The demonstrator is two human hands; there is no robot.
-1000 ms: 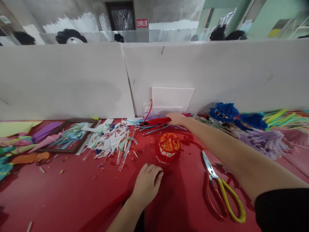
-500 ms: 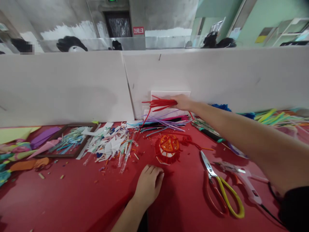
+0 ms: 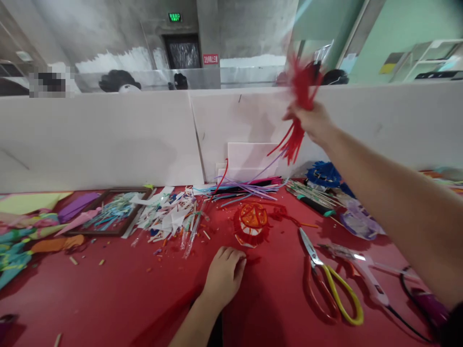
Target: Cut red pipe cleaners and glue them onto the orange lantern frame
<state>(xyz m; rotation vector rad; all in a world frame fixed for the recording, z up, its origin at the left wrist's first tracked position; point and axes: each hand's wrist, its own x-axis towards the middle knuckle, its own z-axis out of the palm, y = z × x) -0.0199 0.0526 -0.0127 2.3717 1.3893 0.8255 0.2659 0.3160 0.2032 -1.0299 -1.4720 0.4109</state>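
My right hand (image 3: 313,120) is raised in front of the white partition, its fingers wrapped round a bunch of red pipe cleaners (image 3: 302,91), whose upper ends are blurred. My left hand (image 3: 226,270) rests on the red table with its fingers curled; a bit of red fuzz shows beside the fingertips, and whatever they may hold is hidden. Just beyond it lies a round orange and red fuzzy piece (image 3: 253,217) with a white part. Purple, black and blue pipe cleaners (image 3: 249,188) lie at the partition's foot, and one red strand stands up among them.
Scissors (image 3: 318,274) with red and yellow handles lie at the right, beside a pink glue gun (image 3: 369,274) with a cord. White scraps (image 3: 170,217) and a brown frame (image 3: 115,231) are at the left. A white partition (image 3: 108,140) runs behind; heads show beyond it.
My right hand has lifted the red bunch up and to the right, away from the partition's foot. The bunch has turned from lying level to upright. My left hand has stayed put.
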